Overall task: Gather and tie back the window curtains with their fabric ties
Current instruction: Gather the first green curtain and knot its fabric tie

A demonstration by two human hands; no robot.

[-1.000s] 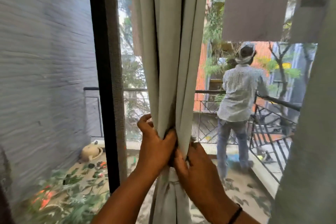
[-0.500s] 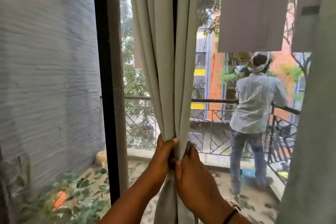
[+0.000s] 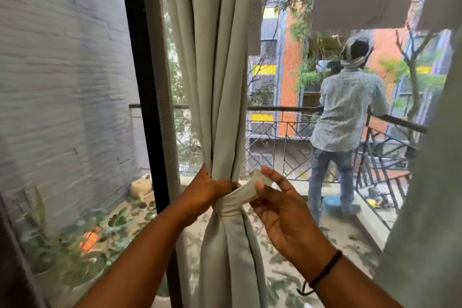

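Observation:
A pale green curtain (image 3: 220, 70) hangs gathered into a narrow bundle in front of the window. A matching fabric tie (image 3: 235, 200) wraps around the bundle at waist height. My left hand (image 3: 207, 190) grips the bundle and the tie on the left side. My right hand (image 3: 277, 207) pinches the loose end of the tie between thumb and fingers and holds it out to the right. A second pale curtain (image 3: 430, 182) fills the right edge of the view.
A black window frame (image 3: 142, 97) stands just left of the bundle, with a grey brick wall (image 3: 62, 82) beyond. Outside, a person (image 3: 342, 117) stands at a metal balcony railing (image 3: 280, 132). Potted plants (image 3: 82, 237) sit at lower left.
My right hand has let go of the bundle and drawn the tie's end out to the right. The tie now shows around the curtain. The view has shifted slightly.

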